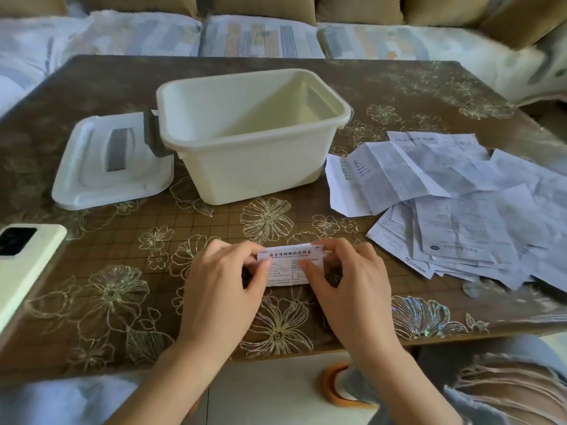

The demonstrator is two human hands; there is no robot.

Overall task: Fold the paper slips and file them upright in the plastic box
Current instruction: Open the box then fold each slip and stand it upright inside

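Right now, mid-fold: pinching a small printed paper slip [291, 266] low over the table [153, 302], close to its near edge. Gripping it at both ends, left hand [224, 277] curled round the left end, right hand [346, 280] curled round the right, thumbs and forefingers on the paper. Looks folded down to a narrow strip. Reading this as the creasing step, with no filing done yet.

Calls next for a firm press along the crease. Then a carry forward to the plastic box [245, 170] and a drop-in on edge, leaning on a wall so as not to flop flat.

Looking into that box, just beyond the hands: open at the top, cream-coloured, nothing visible inside. Spotting its lid [92, 179] lying just to the left, grey handle up. Seeing a loose, overlapping pile of unfolded slips [460, 210] to the right of the box, well apart from both hands. Noting a phone [24, 265] at the table's left edge.
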